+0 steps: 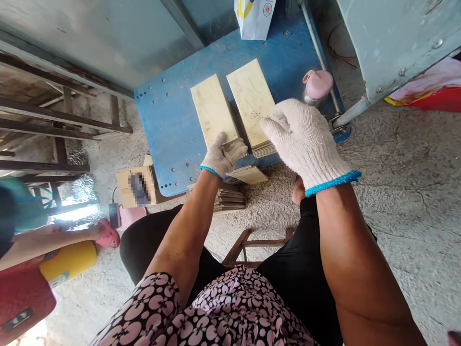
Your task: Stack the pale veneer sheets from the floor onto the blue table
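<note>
Two stacks of thin cream-coloured rectangular boards lie side by side on a blue table: the left stack (213,105) and the right stack (252,98). My left hand (224,154), in a white knitted glove, is at the near end of the left stack, its thumb on the top board and its fingers curled round the end. My gloved right hand (302,137) hovers by the near right corner of the right stack. Its fingers are curled in toward the thumb; whatever they may hold is hidden. Below the table edge, a pale board (250,174) lies near a lower stack (229,198).
A pink-lidded bottle (318,86) stands on the blue table (165,125) beyond my right hand. A white carton (256,21) is at the back. Left are a cardboard box (124,185) and another person's arm (57,240). A metal panel (403,38) juts in at upper right.
</note>
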`<state>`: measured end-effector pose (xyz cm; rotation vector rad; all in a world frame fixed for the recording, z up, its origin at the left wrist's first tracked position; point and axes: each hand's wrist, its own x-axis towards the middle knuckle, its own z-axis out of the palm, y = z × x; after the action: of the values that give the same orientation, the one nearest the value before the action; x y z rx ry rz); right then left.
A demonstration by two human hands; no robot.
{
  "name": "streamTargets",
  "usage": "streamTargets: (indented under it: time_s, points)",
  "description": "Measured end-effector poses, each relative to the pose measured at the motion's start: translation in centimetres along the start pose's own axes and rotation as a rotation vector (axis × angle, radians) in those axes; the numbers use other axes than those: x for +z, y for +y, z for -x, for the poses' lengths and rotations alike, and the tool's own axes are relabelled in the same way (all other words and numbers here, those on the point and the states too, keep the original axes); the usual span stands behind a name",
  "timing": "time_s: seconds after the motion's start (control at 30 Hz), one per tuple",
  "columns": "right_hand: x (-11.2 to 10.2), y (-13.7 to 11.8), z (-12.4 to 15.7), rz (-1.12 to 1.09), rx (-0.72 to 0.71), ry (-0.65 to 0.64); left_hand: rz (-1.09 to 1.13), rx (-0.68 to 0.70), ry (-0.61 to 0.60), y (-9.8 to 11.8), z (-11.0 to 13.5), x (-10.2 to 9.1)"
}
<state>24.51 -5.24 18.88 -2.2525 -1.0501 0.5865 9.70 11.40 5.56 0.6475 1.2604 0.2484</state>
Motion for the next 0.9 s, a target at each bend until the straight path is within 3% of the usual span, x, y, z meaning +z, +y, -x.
streamTargets:
  time_s: [0.17,0.33,0.4,0.53,0.6,0.73,0.9]
  points:
    - [-0.2,0.1,0.0,0.004,-0.005,-0.009,-0.134,-0.138,-0.009,0.1,0.6,-0.9]
    - [0.0,0.2,-0.1,0.022,-0.013,0.001,-0.496,-0.244,-0.111,-0.3,2.4,-1.4]
    - [0.1,0.2,-0.1,0.020,-0.016,0.001,-0.632,-0.140,-0.089,0.2,2.9,-1.2]
    - [0.2,0.0,-0.1,0.011,-0.015,0.008,-0.684,0.357,0.246,2.7,2.4,-0.8]
    - [0.3,-0.1,-0.1,0.001,-0.012,0.005,-0.759,0.507,0.372,4.5,1.4,-0.7]
    - [0.3,0.0,-0.2,0.008,0.003,-0.004,-0.978,0.518,0.453,7.1,-1.1,-0.4]
    - [0.5,0.4,-0.3,0.025,0.042,-0.011,-0.954,0.413,0.557,8.8,-5.3,0.8]
